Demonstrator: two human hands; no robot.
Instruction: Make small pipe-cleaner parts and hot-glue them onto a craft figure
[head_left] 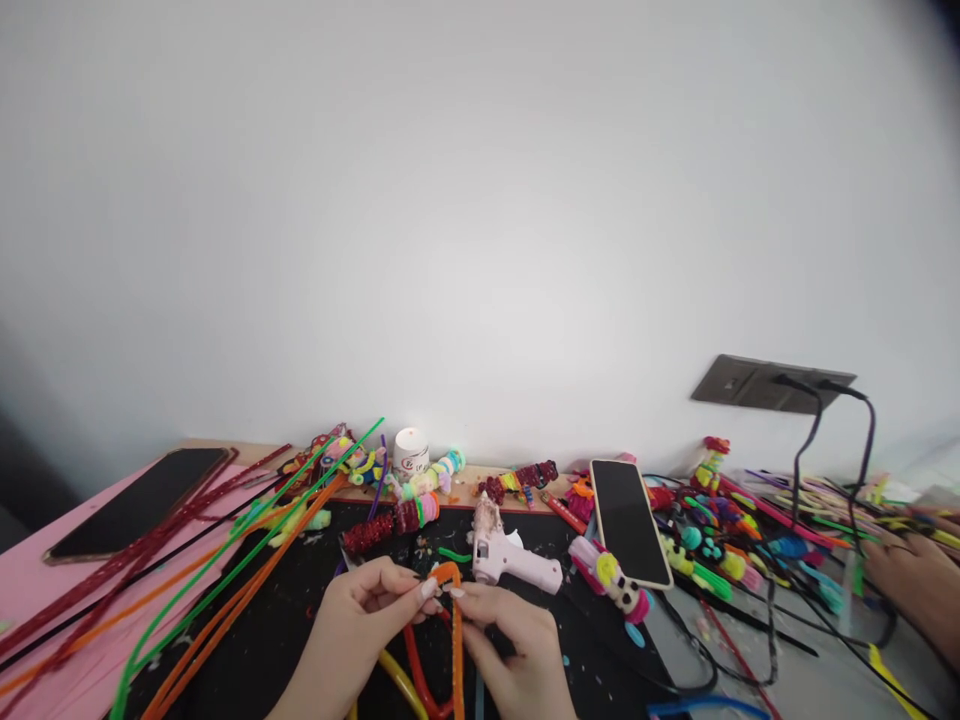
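Observation:
My left hand and my right hand meet low in the view, over a black mat. Both pinch an orange pipe cleaner that is bent into a loop at its top between my fingertips. Its strands run down past my palms, beside a red and a yellow pipe cleaner. A pale pink glue gun lies on the mat just beyond my right hand.
Long green, orange and red pipe cleaners fan out at the left. One phone lies on pink paper, another phone right of the glue gun. Finished pipe-cleaner figures line the wall. Another person's hand rests at the right edge.

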